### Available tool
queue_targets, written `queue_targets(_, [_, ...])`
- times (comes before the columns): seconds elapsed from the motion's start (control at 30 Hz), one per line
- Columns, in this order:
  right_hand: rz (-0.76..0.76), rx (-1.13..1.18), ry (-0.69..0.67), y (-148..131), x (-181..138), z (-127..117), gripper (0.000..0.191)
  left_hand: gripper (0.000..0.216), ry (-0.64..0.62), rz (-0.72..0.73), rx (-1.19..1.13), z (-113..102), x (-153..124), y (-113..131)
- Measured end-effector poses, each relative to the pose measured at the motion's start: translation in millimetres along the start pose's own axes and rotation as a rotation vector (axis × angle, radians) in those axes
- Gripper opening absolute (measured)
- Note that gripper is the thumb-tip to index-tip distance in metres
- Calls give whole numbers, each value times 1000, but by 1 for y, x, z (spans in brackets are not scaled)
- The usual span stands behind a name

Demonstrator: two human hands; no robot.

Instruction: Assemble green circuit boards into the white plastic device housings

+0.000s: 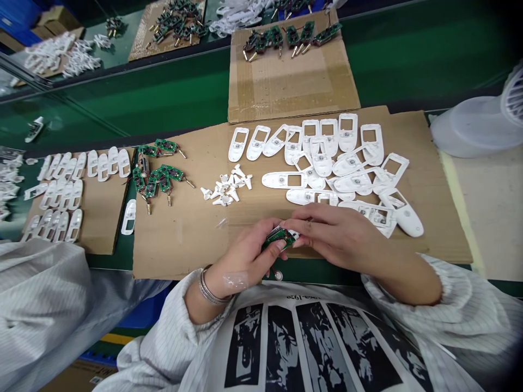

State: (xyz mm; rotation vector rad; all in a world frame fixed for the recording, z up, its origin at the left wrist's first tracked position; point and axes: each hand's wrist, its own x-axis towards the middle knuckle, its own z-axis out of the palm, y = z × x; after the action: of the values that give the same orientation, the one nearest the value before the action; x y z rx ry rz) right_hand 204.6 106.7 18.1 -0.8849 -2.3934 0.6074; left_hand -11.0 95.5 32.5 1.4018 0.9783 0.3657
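Note:
A small green circuit board [280, 236] with a white part at its edge is held above the front edge of the cardboard. My left hand [255, 247] grips it from the left, thumb on top. From the right, the fingers of my right hand [330, 234] close on the white part at the board's other end; my fingers hide much of it. A small round disc [278, 275] dangles below on a lead. White plastic housings [322, 155] with rectangular windows lie behind my right hand. Small white plastic pieces [229, 188] are heaped beyond my left hand.
More circuit boards with metal tips [157, 177] lie at the left of the cardboard sheet [196, 239]. Rows of white shells [61, 193] cover another sheet at far left, near a co-worker's sleeve [36, 294]. A raised cardboard [294, 81] carries boards; a translucent container [469, 128] stands right.

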Motion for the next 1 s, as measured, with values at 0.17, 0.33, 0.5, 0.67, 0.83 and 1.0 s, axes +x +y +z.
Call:
queue_targets(0.17, [-7,55,69,2,0,0,27,27,23,21,-73,5,-1,-4])
queue_targets(0.33, [-21,38,80,2,0,-1,30,27,45,63,-130,7,-1,-5])
queue_targets(0.5, [-18,11,61,1,1,-1,31,25,41,34,-216,6,-1,-6])
queue_targets(0.67, [-2,3,31,-1,3,-1,37,27,88,99,-304,11,1,-14])
queue_targets(0.83, [155,211,249,-11,5,6,32,29,209,395,-68,11,5,-17])
queue_targets(1.0, [423,367,374,-28,6,13,29,31,303,592,68,9,6,-18])
